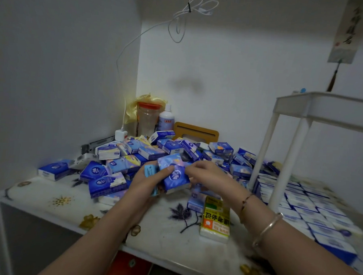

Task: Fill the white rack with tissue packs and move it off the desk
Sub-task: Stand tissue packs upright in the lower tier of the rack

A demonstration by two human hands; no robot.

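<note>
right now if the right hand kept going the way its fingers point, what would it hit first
The right hand points left toward the blue pack held in the left hand. Its fingertips look already at that pack's edge, so the pack comes first, though depth is hard to judge.

Blue tissue packs (pixel 175 176); yellow pack (pixel 215 220); white rack (pixel 325 107).

Glossy plastic-wrapped tissue packs (pixel 175 177), smooth white rack (pixel 289 147), matt printed desk cover (pixel 64 198), clear ribbed jar (pixel 147 119), metal bangle (pixel 268 228)

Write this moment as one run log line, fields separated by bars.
left hand: holds blue tissue pack | right hand: touches it | white rack: lower level partly filled, on desk
</note>
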